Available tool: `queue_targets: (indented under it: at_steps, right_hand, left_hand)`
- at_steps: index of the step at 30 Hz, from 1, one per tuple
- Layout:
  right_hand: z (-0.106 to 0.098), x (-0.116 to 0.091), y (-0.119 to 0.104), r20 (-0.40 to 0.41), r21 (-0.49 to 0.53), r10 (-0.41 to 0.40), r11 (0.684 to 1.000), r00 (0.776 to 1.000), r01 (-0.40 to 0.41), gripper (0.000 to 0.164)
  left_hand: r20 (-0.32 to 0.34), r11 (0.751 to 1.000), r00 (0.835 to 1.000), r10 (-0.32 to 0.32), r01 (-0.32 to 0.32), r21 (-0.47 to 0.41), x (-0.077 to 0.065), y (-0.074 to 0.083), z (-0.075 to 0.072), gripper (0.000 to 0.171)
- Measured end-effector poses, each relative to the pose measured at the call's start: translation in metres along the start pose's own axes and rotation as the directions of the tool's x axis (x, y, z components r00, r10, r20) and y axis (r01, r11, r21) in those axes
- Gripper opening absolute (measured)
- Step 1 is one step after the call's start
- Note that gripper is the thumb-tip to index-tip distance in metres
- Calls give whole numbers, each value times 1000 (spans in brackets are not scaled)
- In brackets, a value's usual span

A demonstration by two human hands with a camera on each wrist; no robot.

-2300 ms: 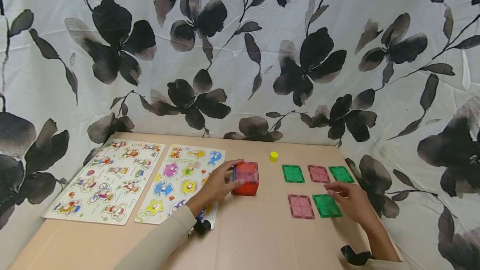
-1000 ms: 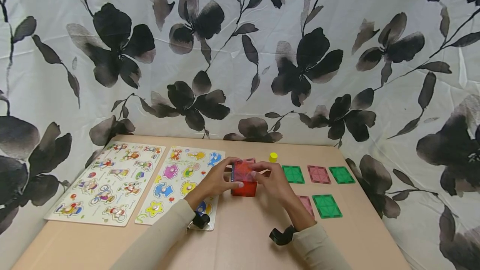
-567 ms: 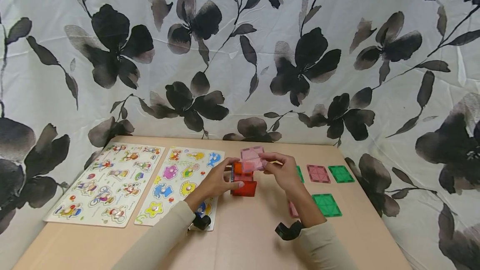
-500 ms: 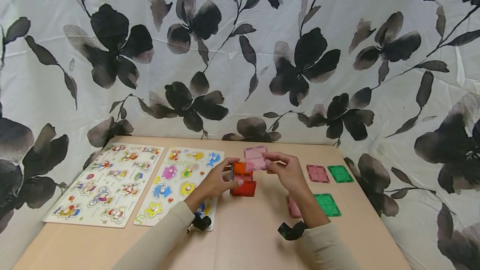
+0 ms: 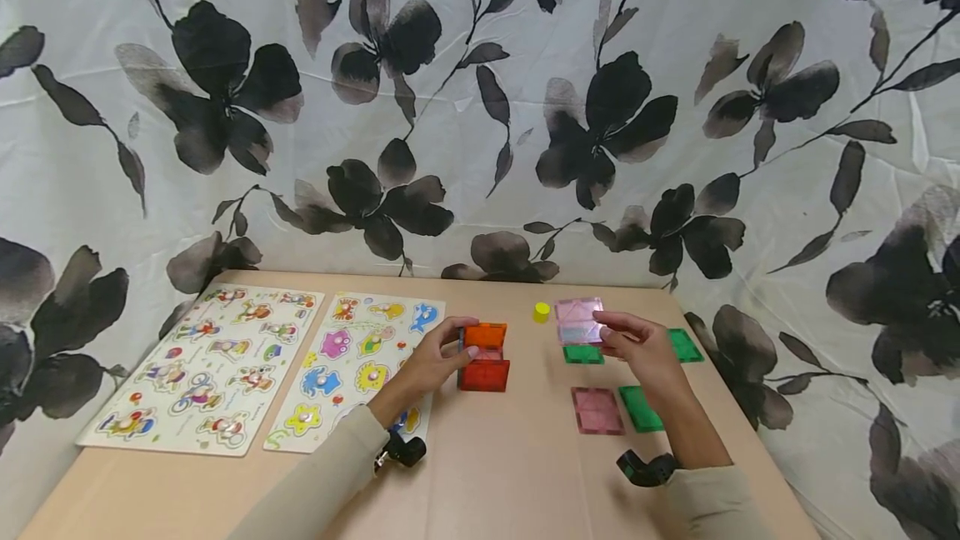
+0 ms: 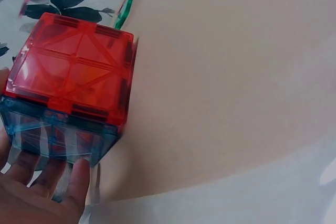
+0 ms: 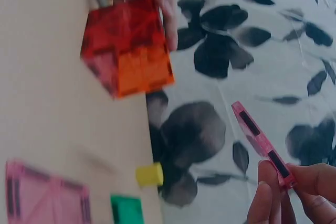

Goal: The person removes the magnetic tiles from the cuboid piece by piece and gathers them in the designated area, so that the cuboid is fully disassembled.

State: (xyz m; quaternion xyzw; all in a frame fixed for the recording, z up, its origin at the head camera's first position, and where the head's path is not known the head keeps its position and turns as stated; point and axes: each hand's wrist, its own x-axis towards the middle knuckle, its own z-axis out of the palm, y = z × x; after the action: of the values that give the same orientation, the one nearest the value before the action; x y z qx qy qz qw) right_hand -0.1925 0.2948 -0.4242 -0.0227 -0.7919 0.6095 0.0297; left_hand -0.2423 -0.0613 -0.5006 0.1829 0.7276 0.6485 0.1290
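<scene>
A box of translucent magnetic tiles (image 5: 483, 376) stands on the table with its top side uncovered. It has a red front, an orange back wall (image 7: 145, 70) and a blue side tile (image 6: 58, 132). My left hand (image 5: 426, 367) holds it from the left, thumb near the front and fingers toward the back. To the right, my right hand (image 5: 647, 357) pinches a pink magnetic tile (image 5: 577, 315) by its edge, raised above the table. That tile partly overlaps a green tile (image 5: 583, 354) in the head view.
On the table lie a pink tile (image 5: 597, 411), a green tile (image 5: 637, 408) and another green tile (image 5: 684, 346) partly behind the right hand. A small yellow cylinder (image 5: 541, 312) stands farther back. Two picture puzzle boards (image 5: 202, 369) lie at left. A floral cloth (image 5: 480, 107) hangs behind.
My right hand came from the tiles at right to the box, lifted the pink tile off its top and carried it rightward. My left hand stays at the box.
</scene>
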Motion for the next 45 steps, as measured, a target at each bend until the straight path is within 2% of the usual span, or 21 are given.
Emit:
queue_targets:
  at_steps: [5,8,12,16,24,31,33,36,38,41,45]
  right_hand:
    - [-38,-2,23,2,37,-53,998,999,53,45]
    - [-61,-6,34,-42,9,-48,999,998,48,47]
    - [-89,-12,48,-101,-43,-10,999,995,5,44]
    - [-116,-18,65,-132,-24,27,999,991,-31,39]
    - [-157,-32,94,-124,-34,170,984,978,-175,27]
    - [-175,-38,113,-119,11,267,963,956,-268,24]
    - [-177,-40,116,-120,-13,289,956,950,-292,26]
    - [-178,-42,119,-128,-94,303,944,944,-316,24]
    - [-176,-43,118,-143,-178,292,932,946,-315,29]
    - [-172,-44,114,-178,-300,253,906,951,-298,43]
    - [-163,-48,108,-234,-437,171,861,957,-261,47]
  left_hand:
    - [-3,1000,1000,14,-14,6,-2,0,0,56]
    - [-1,1000,1000,13,-13,-2,-3,0,0,55]
    - [7,1000,1000,4,-4,-19,-2,0,1,55]
    - [6,1000,1000,7,-7,-14,-2,-1,1,53]
    - [5,1000,1000,11,-11,-6,-2,0,1,52]
    - [7,1000,1000,11,-11,-18,-1,-3,0,52]
    - [6,1000,1000,12,-12,-13,-1,-4,0,52]
    - [8,1000,1000,18,-18,-7,-1,-4,0,52]
    - [11,1000,1000,27,-27,-1,-1,-4,0,51]
    - [13,999,999,39,-39,1,0,-3,0,50]
    - [12,1000,999,31,-31,3,-1,-3,0,49]
